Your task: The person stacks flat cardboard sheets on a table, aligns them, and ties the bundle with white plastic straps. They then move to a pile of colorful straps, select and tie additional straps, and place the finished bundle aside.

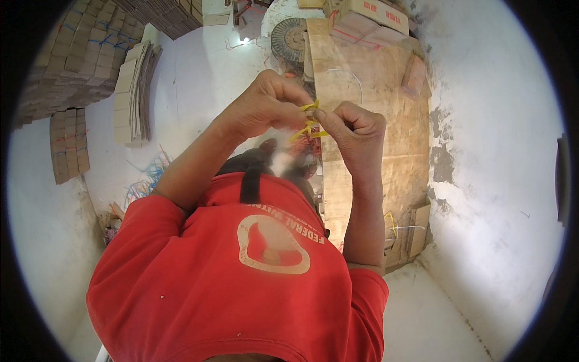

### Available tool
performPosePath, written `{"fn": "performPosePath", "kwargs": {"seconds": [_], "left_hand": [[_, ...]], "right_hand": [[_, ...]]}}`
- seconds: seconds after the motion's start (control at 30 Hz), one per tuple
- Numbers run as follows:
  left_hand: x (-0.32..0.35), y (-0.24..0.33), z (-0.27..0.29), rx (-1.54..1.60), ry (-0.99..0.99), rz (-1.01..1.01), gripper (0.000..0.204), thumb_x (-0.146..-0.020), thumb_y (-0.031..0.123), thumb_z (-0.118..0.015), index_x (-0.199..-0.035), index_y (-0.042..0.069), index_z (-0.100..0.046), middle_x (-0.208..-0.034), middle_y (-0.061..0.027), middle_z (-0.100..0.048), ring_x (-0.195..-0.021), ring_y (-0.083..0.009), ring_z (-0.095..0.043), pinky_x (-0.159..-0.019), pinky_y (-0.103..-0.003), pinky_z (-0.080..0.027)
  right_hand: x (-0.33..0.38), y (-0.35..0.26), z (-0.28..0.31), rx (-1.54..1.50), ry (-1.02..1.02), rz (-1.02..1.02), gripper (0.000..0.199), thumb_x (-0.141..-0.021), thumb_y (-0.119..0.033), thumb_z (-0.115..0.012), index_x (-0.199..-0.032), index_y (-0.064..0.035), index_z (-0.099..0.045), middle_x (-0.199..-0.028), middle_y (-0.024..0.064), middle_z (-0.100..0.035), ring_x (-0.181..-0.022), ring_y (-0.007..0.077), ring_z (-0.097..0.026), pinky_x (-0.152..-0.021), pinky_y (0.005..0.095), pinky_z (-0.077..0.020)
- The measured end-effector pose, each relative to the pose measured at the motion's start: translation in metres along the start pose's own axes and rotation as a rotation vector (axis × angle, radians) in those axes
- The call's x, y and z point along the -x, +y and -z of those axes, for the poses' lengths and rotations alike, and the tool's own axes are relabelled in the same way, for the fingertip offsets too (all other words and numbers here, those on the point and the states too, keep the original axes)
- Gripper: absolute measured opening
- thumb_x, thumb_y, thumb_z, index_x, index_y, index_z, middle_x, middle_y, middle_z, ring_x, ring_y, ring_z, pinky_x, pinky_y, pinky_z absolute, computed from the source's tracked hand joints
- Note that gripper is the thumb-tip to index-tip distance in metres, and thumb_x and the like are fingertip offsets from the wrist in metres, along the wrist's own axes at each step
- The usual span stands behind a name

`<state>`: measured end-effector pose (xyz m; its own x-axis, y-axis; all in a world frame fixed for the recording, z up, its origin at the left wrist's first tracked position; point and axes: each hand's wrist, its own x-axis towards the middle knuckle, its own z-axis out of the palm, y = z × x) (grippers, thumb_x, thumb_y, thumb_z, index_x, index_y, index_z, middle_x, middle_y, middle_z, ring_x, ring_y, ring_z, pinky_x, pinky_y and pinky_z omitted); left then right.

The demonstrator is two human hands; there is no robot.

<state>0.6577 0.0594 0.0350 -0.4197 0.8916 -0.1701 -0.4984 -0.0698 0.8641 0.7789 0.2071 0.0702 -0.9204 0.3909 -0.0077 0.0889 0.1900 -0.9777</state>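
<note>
Above the red shirt [241, 283], both hands meet at chest height: left hand [265, 105] and right hand [356, 130] each pinch the yellow plastic strap [309, 123] between fingertips. Beyond them lies a wooden workbench [386, 102], then stacked cardboard [78, 54].

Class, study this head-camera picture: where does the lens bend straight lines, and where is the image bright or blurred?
Head view: fisheye bends the wooden table edges and cardboard stacks toward a black rim; the whitewashed wall is brightly lit; left hand, right hand and yellow strap are fairly sharp.
</note>
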Motion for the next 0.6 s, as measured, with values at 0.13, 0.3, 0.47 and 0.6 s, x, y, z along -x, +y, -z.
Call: {"fn": "performPosePath", "kwargs": {"seconds": [0.13,0.3,0.47,0.6], "left_hand": [[-0.002,-0.003,0.01,0.215,-0.135,0.017,0.022,-0.071,-0.001,-0.063,-0.091,-0.009,-0.068,-0.068,-0.0114,-0.064,-0.043,-0.0035,-0.038,-0.039,-0.02,-0.025],[-0.003,-0.004,0.001,0.031,-0.015,0.011,0.023,-0.072,0.0,-0.068,-0.092,-0.009,-0.068,-0.069,-0.0123,-0.065,-0.044,-0.004,-0.041,-0.039,-0.019,-0.026],[-0.004,-0.005,0.003,-0.025,0.001,-0.017,0.021,-0.073,0.005,-0.073,-0.089,-0.008,-0.069,-0.067,-0.0092,-0.064,-0.046,-0.0036,-0.041,-0.04,-0.019,-0.027],[-0.006,0.001,-0.004,-0.231,0.021,0.0,0.012,-0.074,0.002,-0.067,-0.084,-0.004,-0.07,-0.064,-0.0017,-0.06,-0.048,-0.0027,-0.041,-0.042,-0.019,-0.029]], "right_hand": [[-0.001,-0.001,0.002,-0.035,-0.011,-0.007,0.026,-0.078,-0.005,-0.069,-0.058,0.0009,-0.054,-0.054,-0.0064,-0.044,-0.054,0.0006,-0.036,-0.045,0.0212,-0.0271],[-0.001,0.002,0.004,-0.017,-0.016,-0.025,0.026,-0.077,-0.005,-0.069,-0.057,0.001,-0.052,-0.053,-0.0053,-0.043,-0.054,0.0014,-0.035,-0.045,0.0219,-0.027],[-0.002,0.002,0.0,0.04,-0.001,-0.004,0.028,-0.075,-0.004,-0.069,-0.057,0.0007,-0.048,-0.052,-0.0033,-0.038,-0.055,0.0022,-0.032,-0.045,0.023,-0.0258],[0.002,0.004,0.002,0.182,0.018,0.07,0.026,-0.076,-0.006,-0.066,-0.058,-0.0003,-0.048,-0.051,0.0057,-0.042,-0.046,0.0123,-0.039,-0.044,0.0289,-0.0315]]}}
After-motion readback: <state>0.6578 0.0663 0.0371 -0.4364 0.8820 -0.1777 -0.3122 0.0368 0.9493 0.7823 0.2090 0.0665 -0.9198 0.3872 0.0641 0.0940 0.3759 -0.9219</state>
